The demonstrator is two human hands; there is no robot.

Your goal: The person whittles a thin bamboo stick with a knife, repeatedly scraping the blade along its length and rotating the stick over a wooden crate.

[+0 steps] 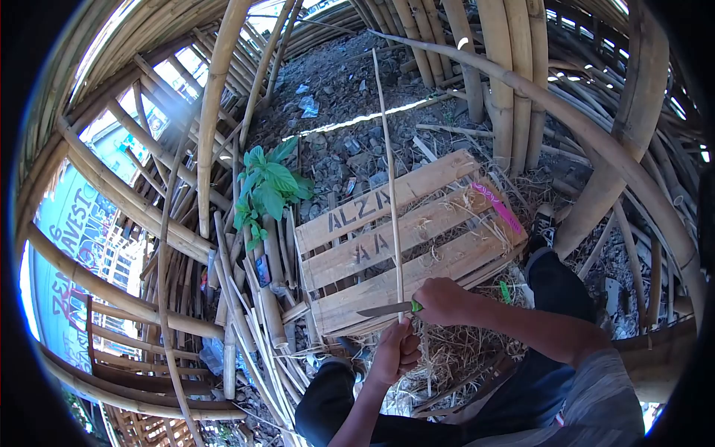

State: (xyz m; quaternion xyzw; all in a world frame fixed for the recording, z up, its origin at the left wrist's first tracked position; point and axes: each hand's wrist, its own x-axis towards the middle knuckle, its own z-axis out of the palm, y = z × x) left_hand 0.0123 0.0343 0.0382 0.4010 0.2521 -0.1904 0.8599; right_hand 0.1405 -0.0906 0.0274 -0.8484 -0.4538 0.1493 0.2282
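A long thin bamboo strip (390, 171) stretches away from me over a slatted wooden crate (350, 261). My left hand (395, 350) is closed around its near part, low in the view. In my right hand (449, 301) is a knife (383, 309) with a green-edged handle. Its blade points left and crosses the strip just above my left fist. Black stencilled letters mark the crate's slats, and a pink strip (497, 208) lies at its right end. Pale shavings (469, 343) cover the ground below my hands.
A leafy green plant (272, 186) grows left of the crate. Split bamboo strips (261, 357) lie at lower left. Thick bamboo poles (514, 89) stand behind, and a curved pole (581, 134) arches over the right side. Rubble (335, 149) covers the ground beyond.
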